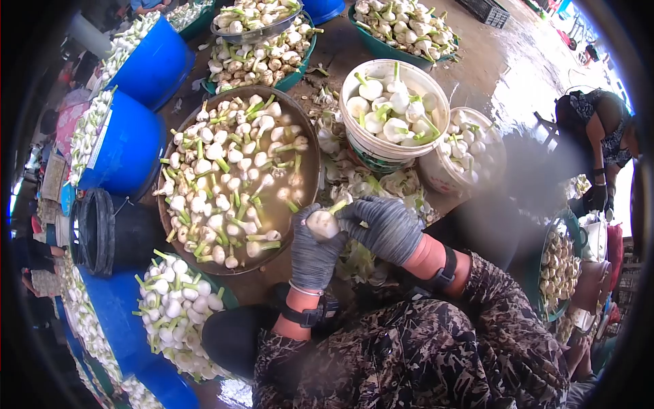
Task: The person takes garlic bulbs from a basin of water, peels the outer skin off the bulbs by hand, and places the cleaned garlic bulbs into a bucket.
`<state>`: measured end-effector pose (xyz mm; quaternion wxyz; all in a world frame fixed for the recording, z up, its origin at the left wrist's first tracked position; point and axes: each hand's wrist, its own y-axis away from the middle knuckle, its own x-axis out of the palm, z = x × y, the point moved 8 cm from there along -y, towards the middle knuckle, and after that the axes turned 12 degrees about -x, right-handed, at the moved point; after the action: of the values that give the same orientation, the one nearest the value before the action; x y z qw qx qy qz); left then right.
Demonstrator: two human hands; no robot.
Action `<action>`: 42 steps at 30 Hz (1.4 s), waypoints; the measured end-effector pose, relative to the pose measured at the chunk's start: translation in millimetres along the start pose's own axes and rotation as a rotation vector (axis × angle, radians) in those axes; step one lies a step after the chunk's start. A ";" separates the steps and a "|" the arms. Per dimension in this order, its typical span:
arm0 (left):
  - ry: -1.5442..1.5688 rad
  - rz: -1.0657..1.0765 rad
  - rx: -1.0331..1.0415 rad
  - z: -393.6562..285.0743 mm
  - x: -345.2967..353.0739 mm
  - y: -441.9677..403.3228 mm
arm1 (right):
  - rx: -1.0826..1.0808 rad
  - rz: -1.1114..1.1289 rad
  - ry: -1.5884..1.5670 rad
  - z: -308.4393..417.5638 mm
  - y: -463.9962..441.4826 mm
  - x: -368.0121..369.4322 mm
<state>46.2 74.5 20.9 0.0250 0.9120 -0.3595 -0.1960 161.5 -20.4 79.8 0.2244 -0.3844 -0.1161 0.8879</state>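
Observation:
A garlic bulb point(323, 223) with a short green stem is held between my two gloved hands at the centre. Grey-gloved, my left hand point(312, 253) is wrapped round its left side. The fingers of my right hand point(385, 226), in a matching glove, are pressed on its right side near the stem. Just left of my hands is a wide round basin point(315, 160) of murky water with many floating bulbs. Beyond my right hand stands a white bucket point(375, 148) of large, pale bulbs. Loose peeled skins point(402, 184) lie between that bucket and my hands.
A second white bucket point(443, 174) of bulbs stands at the right. Blue tubs point(126, 146) and a black bucket point(122, 232) line the left. A heap of white bulbs point(177, 303) lies at lower left. Another person point(603, 126) bends over at far right.

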 end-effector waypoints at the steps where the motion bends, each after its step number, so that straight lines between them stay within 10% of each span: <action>1: -0.059 -0.018 -0.007 -3.0 1.2 2.1 | 0.069 0.025 0.056 -0.2 2.4 2.4; 22: -0.047 0.196 0.298 -0.8 13.8 1.7 | 0.197 -0.120 0.080 -52.2 -5.5 -6.2; 28: 0.246 0.277 0.070 8.8 19.3 -0.2 | -0.256 -0.232 0.042 -25.3 -10.1 -25.2; 31: 0.513 0.357 -0.077 6.1 27.6 -1.8 | 0.236 -0.024 -0.575 -49.1 8.2 20.4; 34: 0.548 0.391 -0.273 35.1 30.7 -6.0 | -0.087 -0.042 0.012 -22.6 0.0 13.3; 42: -0.022 0.044 -0.014 -13.3 10.7 -3.2 | 0.355 -0.262 -0.476 -68.8 23.6 37.7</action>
<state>60.3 68.5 28.9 0.0318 0.9014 -0.3784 -0.2079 182.0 -20.3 0.5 0.3670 -0.1026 -0.0572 0.9228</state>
